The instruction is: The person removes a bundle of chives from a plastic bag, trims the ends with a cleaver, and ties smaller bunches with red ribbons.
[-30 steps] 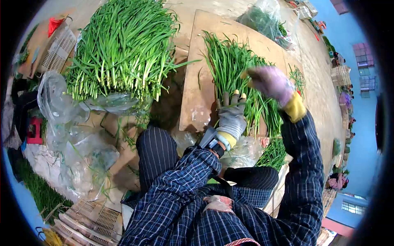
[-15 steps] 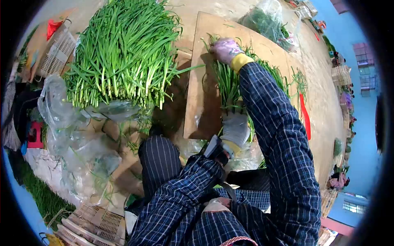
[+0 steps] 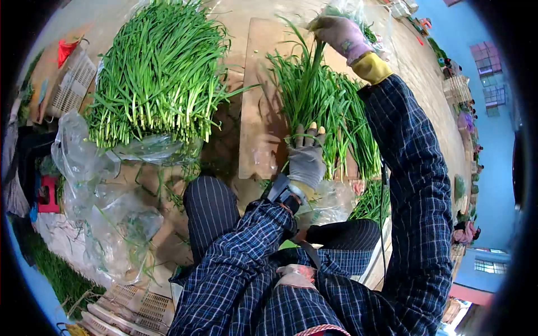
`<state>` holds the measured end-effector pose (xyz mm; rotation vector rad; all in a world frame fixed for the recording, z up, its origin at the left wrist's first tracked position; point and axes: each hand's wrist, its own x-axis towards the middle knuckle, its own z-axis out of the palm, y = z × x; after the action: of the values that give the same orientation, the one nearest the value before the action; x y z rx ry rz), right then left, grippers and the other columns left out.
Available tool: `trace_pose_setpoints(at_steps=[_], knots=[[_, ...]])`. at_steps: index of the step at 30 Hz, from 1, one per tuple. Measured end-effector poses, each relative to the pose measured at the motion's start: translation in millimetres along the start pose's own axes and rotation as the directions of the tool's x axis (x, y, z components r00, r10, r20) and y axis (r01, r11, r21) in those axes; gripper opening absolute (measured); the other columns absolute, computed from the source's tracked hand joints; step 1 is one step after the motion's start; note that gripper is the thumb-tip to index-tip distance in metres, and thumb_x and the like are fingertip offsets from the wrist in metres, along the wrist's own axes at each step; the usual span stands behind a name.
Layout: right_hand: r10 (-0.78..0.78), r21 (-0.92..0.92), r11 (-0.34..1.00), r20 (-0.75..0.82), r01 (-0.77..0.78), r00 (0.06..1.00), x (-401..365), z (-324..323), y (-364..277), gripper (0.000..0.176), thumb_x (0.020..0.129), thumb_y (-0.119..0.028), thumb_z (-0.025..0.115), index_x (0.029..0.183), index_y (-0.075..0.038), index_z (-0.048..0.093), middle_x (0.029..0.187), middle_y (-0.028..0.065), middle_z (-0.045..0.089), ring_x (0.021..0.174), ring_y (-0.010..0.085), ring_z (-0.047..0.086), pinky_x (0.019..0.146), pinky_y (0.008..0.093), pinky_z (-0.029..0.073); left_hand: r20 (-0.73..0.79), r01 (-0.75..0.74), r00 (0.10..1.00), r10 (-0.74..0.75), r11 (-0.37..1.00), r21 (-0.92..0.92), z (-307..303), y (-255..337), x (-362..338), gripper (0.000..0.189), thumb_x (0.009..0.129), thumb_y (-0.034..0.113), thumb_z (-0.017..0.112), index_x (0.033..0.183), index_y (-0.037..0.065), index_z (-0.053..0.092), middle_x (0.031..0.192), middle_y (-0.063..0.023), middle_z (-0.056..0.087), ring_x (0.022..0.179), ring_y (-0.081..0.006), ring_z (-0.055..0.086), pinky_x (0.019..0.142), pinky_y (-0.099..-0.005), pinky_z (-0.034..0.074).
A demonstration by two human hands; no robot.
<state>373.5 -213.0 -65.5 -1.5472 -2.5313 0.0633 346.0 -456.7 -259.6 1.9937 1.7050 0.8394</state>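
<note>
I take 12 o'clock as straight away from my body. At my 10 o'clock there is a white basket, and crumpled clear plastic lies between 9 and 10. At 11 o'clock is the big heap of green stalks, its pale cut ends turned towards me.

Next comes the wooden board. My left hand, in a grey glove, is at the near, pale end of the stalks, with its fingers pointing to 12 o'clock. I cannot tell whether these fingers are clamped or only resting there.

From this hand the bunch of leaves goes up with its long axis near 12 o'clock. My right hand, in a pinkish glove, is closed on the leaf tips, between 12 and 1 o'clock from the left. So my 2 hands are well apart, the left nearer to the cut ends, the right at the tips. The loose stalks lie on the board at 1 o'clock from my left hand, under my right forearm's side.
</note>
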Motion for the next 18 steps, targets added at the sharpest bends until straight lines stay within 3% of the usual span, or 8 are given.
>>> trace_pose_setpoints(at_steps=[2,3,5,8,9,10,13,18], knots=[[0.131,0.446,0.885,0.032,-0.132,0.991,6.8,11.4,22.3,0.029,0.078,-0.017,0.067,0.104,-0.005,0.064,0.088,0.0072,0.067,0.082,0.0159,0.063,0.074,0.0275,0.049,-0.019,-0.011,1.0,0.011,1.0,0.007,2.7,1.1,1.2,0.072,0.065,0.022,0.062,0.134,0.015,0.041,0.142,-0.0071,0.034,0.133,-0.0333,0.023,0.104,-0.0571,0.018],[0.133,0.446,0.885,0.027,-0.131,0.991,2.5,13.7,28.6,0.029,0.078,-0.017,0.067,0.104,-0.005,0.064,0.088,0.0072,0.067,0.082,0.0159,0.063,0.074,0.0275,0.049,-0.04,-0.021,0.999,0.02,1.0,-0.011,4.0,0.2,1.0,0.073,0.065,0.021,0.062,0.134,0.014,0.04,0.141,-0.0087,0.035,0.132,-0.0334,0.025,0.105,-0.0555,0.019],[0.333,0.776,0.606,-0.047,-0.175,0.942,-15.7,12.9,17.9,0.025,0.078,-0.019,0.066,0.097,-0.002,0.066,0.082,0.0061,0.067,0.075,0.0141,0.062,0.071,0.0277,0.049,-0.064,-0.025,0.998,0.026,0.999,0.025,-7.4,2.4,-0.1,0.072,0.066,0.021,0.063,0.133,0.011,0.041,0.139,-0.0123,0.036,0.128,-0.034,0.03,0.106,-0.0487,0.023],[0.269,0.897,0.441,-0.178,0.044,0.947,-12.4,20.4,16.7,0.024,0.078,-0.013,0.068,0.096,0.003,0.065,0.085,0.0072,0.067,0.076,0.0148,0.062,0.072,0.0259,0.049,-0.033,0.05,0.998,-0.054,0.992,-0.119,-25.3,8.3,1.3,0.07,0.067,0.022,0.065,0.132,0.011,0.043,0.138,-0.0129,0.036,0.127,-0.0346,0.032,0.105,-0.0464,0.026],[0.264,0.892,0.451,-0.161,0.026,0.951,-14.0,20.5,18.0,0.024,0.079,-0.012,0.068,0.098,0.002,0.065,0.086,0.006,0.067,0.078,0.0135,0.062,0.074,0.0253,0.049,-0.202,0.004,0.978,-0.045,0.98,-0.197,-26.4,4.9,0.8,0.071,0.067,0.023,0.068,0.132,0.009,0.042,0.135,-0.0136,0.04,0.125,-0.0343,0.034,0.104,-0.0448,0.029],[0.155,0.723,0.69,-0.163,0.011,0.974,-16.5,13.6,14.4,0.024,0.08,-0.011,0.067,0.1,0.003,0.064,0.088,0.0057,0.067,0.081,0.0129,0.061,0.076,0.0248,0.049,-0.334,-0.024,0.942,-0.034,0.985,-0.17,-37.8,1.9,7.5,0.075,0.064,0.022,0.072,0.13,0.005,0.041,0.129,-0.0181,0.044,0.119,-0.0365,0.04,0.101,-0.0442,0.033],[0.089,0.809,0.586,-0.127,0.051,0.988,-40.5,5.1,-8.4,0.023,0.083,-0.012,0.064,0.1,0.003,0.064,0.092,0.007,0.067,0.087,0.0135,0.062,0.08,0.0248,0.049,-0.51,0.094,0.804,-0.306,0.912,-0.399,-51.5,-15.5,34.4,0.073,0.059,0.021,0.076,0.12,-0.001,0.045,0.119,-0.0252,0.048,0.11,-0.0419,0.046,0.097,-0.0446,0.038],[0.07,0.846,0.488,-0.284,0.215,0.956,-52.8,-11.8,-34.4,0.018,0.087,-0.01,0.058,0.1,0.002,0.063,0.089,0.0071,0.066,0.087,0.0154,0.062,0.082,0.0264,0.048,0.095,0.476,0.879,-0.467,0.857,-0.197,-22.6,-34.1,70.0,0.076,0.068,0.032,0.067,0.134,0.007,0.038,0.117,-0.019,0.056,0.114,-0.0335,0.048,0.101,-0.0459,0.03]])
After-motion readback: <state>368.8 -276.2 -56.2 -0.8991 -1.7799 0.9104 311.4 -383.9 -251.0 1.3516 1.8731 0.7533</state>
